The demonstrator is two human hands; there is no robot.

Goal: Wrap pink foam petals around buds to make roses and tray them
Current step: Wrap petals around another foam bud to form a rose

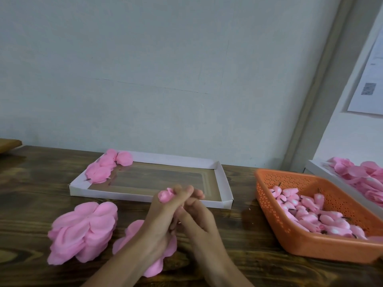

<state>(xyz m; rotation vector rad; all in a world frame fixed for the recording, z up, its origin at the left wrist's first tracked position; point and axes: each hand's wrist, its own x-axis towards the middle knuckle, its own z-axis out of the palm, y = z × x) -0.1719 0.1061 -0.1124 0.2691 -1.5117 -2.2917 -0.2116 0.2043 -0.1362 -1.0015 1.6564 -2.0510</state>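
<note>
Just above the counter [238,235] at centre, left hand [160,216] and right hand [199,218] together, fingers [187,190] curled, pinching a pink rose [165,196]; white tray [224,183] at twelve o'clock, orange basket [310,245] of buds at three, petal stack [83,228] at nine

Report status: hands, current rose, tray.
Left hand grips rose; right hand closed in against it, grip unclear. White tray holds a few finished roses, far-left corner. Path to tray unobstructed.

A worker's left hand [163,216] and right hand [199,218], both bare; the forearms [128,264] run uncovered to the lower edge of the frame, bare at the wrists. The fingers [187,190] are slim and softly blurred; nails too indistinct to make out.
</note>
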